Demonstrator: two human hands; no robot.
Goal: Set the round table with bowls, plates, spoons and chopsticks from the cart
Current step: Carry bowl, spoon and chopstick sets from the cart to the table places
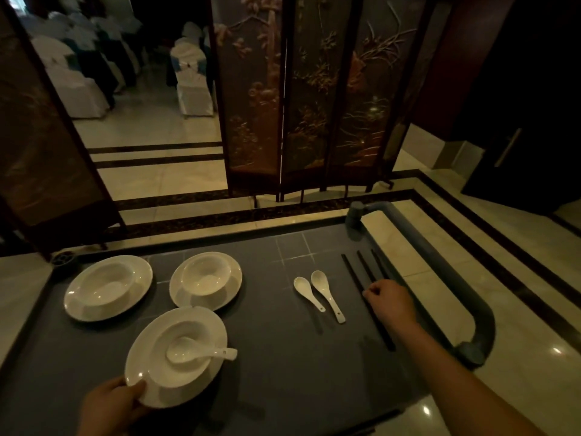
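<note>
Near plate set: a round white ceramic plate (147, 377) carries a white ceramic bowl (185, 366), and a white ceramic soup spoon (201, 353) lies in that bowl with its handle over the rim towards the right.
Far left set: a white round plate (78, 302) with an empty white bowl (103, 286) on it.
Far middle set: a third white plate (231, 286) under an empty white bowl (206, 278).
Loose spoons: two white ceramic spoons (317, 292) lie side by side, bowls away from the person.
Chopsticks: long dark chopsticks (355, 276) lie roughly parallel near the grey tubular handle (440, 275).
Surface: the flat dark grey cart surface (283, 357) holds everything.
Left hand (108, 404): fingers closed on the near plate's front rim.
Right hand (391, 302): fingers curled down over the chopsticks; whether they grip them I cannot tell.
Writing: none readable.
</note>
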